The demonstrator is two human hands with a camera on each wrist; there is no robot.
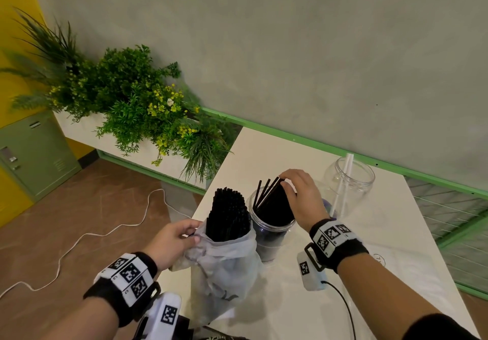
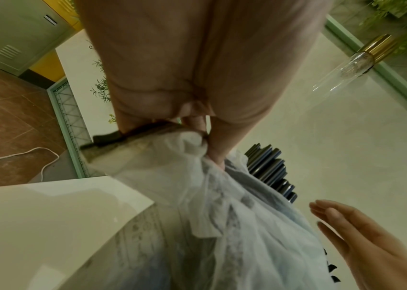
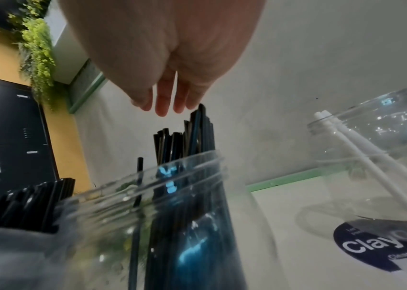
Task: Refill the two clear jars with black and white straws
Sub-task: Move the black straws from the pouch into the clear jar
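Observation:
A clear jar [image 1: 272,230] packed with black straws [image 1: 274,207] stands mid-table. My right hand [image 1: 285,184] hovers over it, straight fingers [image 3: 165,106] touching the tops of the tallest straws [image 3: 201,117] and gripping none. Left of the jar stands a thin white plastic bag [image 1: 224,268] holding a dense bundle of black straws [image 1: 227,215]. My left hand [image 1: 194,232] pinches the bag's rim [image 2: 192,141]. A second clear jar [image 1: 348,178] at the back right holds two white straws [image 1: 343,184].
The white table [image 1: 369,247] ends just left of the bag, above a brown floor with a white cable [image 1: 105,234]. A planter of greenery [image 1: 137,102] sits at the back left. A dark round "Clay" label [image 3: 381,245] lies by the second jar.

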